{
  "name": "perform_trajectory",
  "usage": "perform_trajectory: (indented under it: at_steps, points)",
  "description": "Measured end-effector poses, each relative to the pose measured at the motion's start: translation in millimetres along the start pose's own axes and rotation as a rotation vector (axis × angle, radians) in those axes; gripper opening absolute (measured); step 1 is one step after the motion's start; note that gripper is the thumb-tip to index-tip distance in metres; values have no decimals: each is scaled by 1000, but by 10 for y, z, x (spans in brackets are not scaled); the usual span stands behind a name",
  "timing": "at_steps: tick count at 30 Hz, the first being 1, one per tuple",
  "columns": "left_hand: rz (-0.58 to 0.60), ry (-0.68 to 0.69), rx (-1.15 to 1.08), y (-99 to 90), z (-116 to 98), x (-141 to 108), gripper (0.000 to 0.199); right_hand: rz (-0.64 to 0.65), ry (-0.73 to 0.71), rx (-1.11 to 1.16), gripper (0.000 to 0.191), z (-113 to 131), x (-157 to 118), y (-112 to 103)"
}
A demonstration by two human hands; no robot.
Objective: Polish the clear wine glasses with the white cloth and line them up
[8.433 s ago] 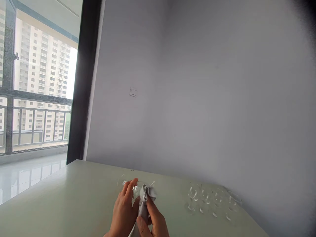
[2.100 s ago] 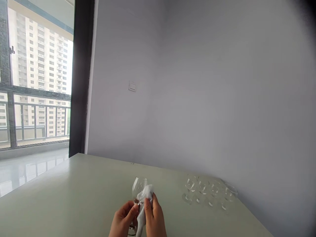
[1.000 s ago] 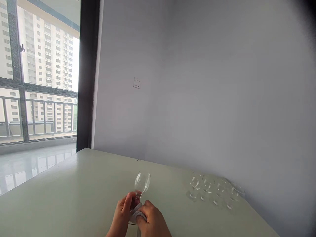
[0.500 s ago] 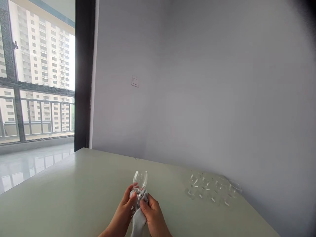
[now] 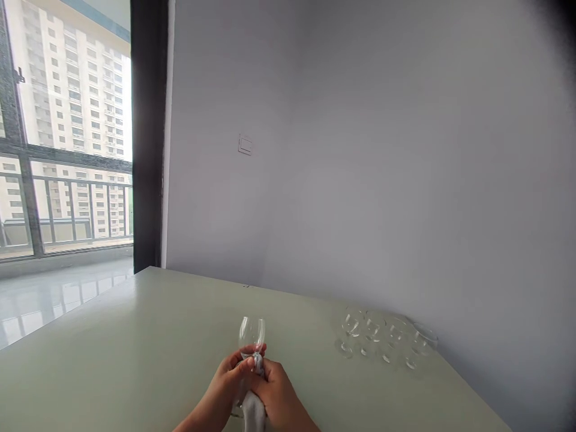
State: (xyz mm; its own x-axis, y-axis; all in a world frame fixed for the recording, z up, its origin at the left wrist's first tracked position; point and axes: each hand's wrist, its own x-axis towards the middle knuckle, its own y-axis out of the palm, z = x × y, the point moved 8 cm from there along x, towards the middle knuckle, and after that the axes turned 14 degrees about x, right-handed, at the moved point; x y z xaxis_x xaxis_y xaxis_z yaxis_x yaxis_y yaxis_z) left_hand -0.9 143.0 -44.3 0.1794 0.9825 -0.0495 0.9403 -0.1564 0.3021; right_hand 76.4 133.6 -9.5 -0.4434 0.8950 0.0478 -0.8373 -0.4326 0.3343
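Observation:
A clear wine glass [image 5: 252, 333] stands upright between my hands, its bowl showing above the fingers. My left hand [image 5: 228, 379] wraps round the glass just below the bowl. On the other side my right hand [image 5: 275, 387] pinches a light grey cloth [image 5: 254, 411] against the stem. Part of the cloth pokes up between the fingers, and its loose end hangs toward me. Most of the stem is hidden by hands and cloth; a bit of the foot shows low down.
Several clear wine glasses [image 5: 371, 330] stand in a group at the right of the pale green table [image 5: 135, 348], close to the grey wall [image 5: 360, 180]. A window [image 5: 72, 150] is on the left, beyond a dark frame [image 5: 150, 138].
My right hand has moved up and inward, now closer to my left hand at the stem. Less of the cloth shows at the top. The glass has shifted slightly left and down.

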Motion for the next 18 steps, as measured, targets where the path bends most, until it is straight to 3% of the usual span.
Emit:
perform_trajectory:
  at_steps: [6,9,14,16,18]
  points:
    - [-104,2,15,-114,20,56,28,-280,-150,-846,23,-19,-36,-63]
    - [-154,8,6,-172,-29,63,24,-318,-218,-1112,30,-53,-59,2]
    - [-306,27,-39,-402,-54,140,35,-190,-514,-1321,32,-122,-145,312]
    - [-356,34,-42,-513,-55,175,41,-140,-503,-1278,25,-161,-150,341]
    - [-406,44,-46,-614,-73,181,44,-138,-394,-1190,19,-170,-110,251]
